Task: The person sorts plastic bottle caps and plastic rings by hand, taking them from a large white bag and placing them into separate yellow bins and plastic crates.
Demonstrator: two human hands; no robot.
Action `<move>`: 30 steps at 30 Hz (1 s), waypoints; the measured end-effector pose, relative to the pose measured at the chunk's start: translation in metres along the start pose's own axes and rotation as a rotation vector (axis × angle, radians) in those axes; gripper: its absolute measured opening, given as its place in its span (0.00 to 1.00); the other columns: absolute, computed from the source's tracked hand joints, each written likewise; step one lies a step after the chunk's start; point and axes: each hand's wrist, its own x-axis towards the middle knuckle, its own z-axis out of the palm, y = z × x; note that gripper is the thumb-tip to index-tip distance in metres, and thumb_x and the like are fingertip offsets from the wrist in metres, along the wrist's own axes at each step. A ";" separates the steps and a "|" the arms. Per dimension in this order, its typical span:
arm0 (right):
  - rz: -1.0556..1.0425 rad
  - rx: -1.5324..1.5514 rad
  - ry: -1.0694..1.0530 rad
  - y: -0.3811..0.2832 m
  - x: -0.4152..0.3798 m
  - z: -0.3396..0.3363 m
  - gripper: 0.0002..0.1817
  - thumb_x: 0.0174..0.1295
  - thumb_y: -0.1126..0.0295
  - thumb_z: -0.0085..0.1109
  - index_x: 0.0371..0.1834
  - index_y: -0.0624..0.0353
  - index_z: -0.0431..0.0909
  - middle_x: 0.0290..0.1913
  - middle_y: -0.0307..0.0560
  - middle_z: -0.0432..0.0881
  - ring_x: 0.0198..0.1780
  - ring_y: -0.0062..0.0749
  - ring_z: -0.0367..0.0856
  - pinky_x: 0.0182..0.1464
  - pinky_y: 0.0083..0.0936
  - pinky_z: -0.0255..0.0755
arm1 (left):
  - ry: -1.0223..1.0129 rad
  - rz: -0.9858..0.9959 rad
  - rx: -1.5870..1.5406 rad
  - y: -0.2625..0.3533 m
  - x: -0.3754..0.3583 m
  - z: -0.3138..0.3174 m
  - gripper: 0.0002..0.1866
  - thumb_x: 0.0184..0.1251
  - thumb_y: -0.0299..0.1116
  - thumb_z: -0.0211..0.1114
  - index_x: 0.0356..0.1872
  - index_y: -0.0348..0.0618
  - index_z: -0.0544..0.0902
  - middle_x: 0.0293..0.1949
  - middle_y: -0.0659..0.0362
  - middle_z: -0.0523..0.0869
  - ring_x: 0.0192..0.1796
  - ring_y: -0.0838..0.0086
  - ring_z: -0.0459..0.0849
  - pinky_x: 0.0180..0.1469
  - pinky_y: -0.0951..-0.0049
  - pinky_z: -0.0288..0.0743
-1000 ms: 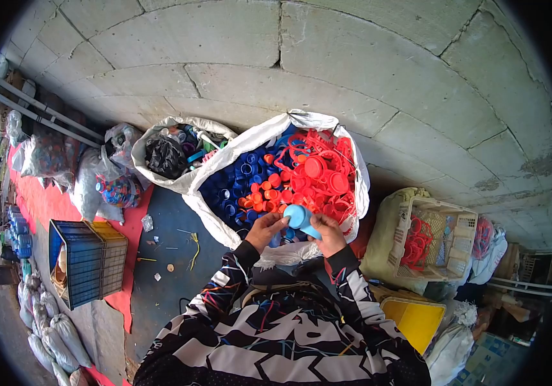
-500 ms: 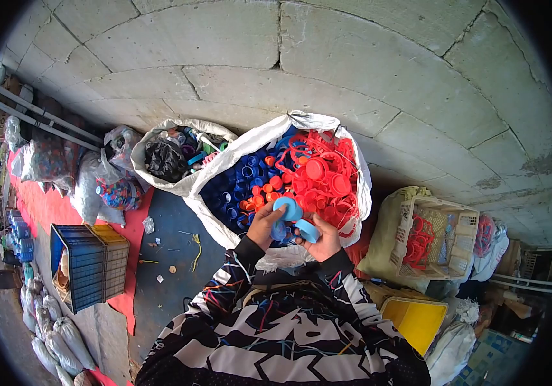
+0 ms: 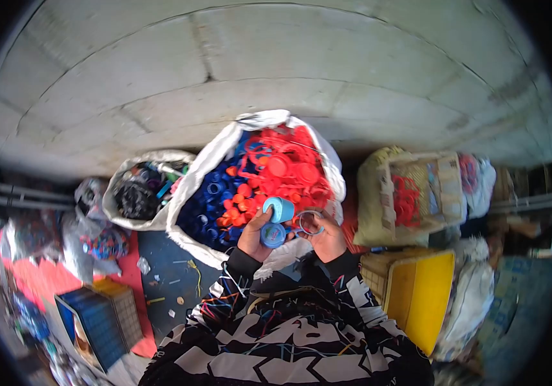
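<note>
In the head view, standing over an open white woven sack [image 3: 192, 248], in black-and-white patterned sleeves [image 3: 361, 299], with both arms stretched toward 12 o'clock. Pinching a light-blue cup-shaped cap [image 3: 278, 209] between the thumb and fingers of the left hand [image 3: 251, 238], and cradling a darker blue round lid [image 3: 272, 235] in the same hand, at the cap's 6 o'clock. Gripping a thin-rimmed round piece [image 3: 299, 222] in the curled right hand [image 3: 330, 240], at the cap's 4 o'clock; too blurred to tell whether solid or hollow. Holding both hands just beside each other over the sack's near side; cannot tell whether fingertips touch. Looking past them into heaped dark-blue caps [image 3: 213, 189] and orange caps [image 3: 244, 191] at 10 o'clock, and red lids [image 3: 279, 166] at 12 o'clock. Facing a grey block wall [image 3: 276, 58] at 12 o'clock. Flanked at 2 to 3 o'clock by a cream plastic crate [image 3: 386, 183] of red plastic pieces [image 3: 406, 201], at 4 o'clock by a yellow panel [image 3: 421, 293], at 8 o'clock by a blue crate [image 3: 86, 318], and at 10 o'clock by a smaller sack [image 3: 139, 224] with black plastic [image 3: 135, 196] inside.
</note>
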 end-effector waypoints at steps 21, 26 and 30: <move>-0.970 0.752 0.845 0.011 -0.322 -0.287 0.19 0.52 0.82 0.43 0.50 0.66 0.67 0.47 0.53 0.76 0.50 0.40 0.77 0.53 0.33 0.74 | -0.246 -1.192 0.512 -0.456 0.073 0.125 0.20 0.69 0.41 0.57 0.54 0.37 0.72 0.50 0.47 0.78 0.51 0.57 0.80 0.53 0.54 0.79; -1.092 0.823 0.909 0.037 -0.357 -0.340 0.16 0.52 0.83 0.41 0.46 0.70 0.63 0.53 0.61 0.70 0.58 0.51 0.72 0.62 0.39 0.70 | -0.264 -1.215 0.559 -0.537 0.084 0.106 0.19 0.67 0.38 0.60 0.54 0.39 0.72 0.50 0.49 0.77 0.57 0.59 0.76 0.56 0.52 0.76; -1.057 0.884 0.992 0.045 -0.361 -0.370 0.17 0.52 0.84 0.44 0.48 0.68 0.61 0.57 0.66 0.65 0.60 0.59 0.70 0.63 0.43 0.69 | -0.224 -1.189 0.407 -0.528 0.065 0.130 0.21 0.64 0.39 0.63 0.56 0.45 0.71 0.58 0.48 0.72 0.65 0.57 0.66 0.66 0.47 0.59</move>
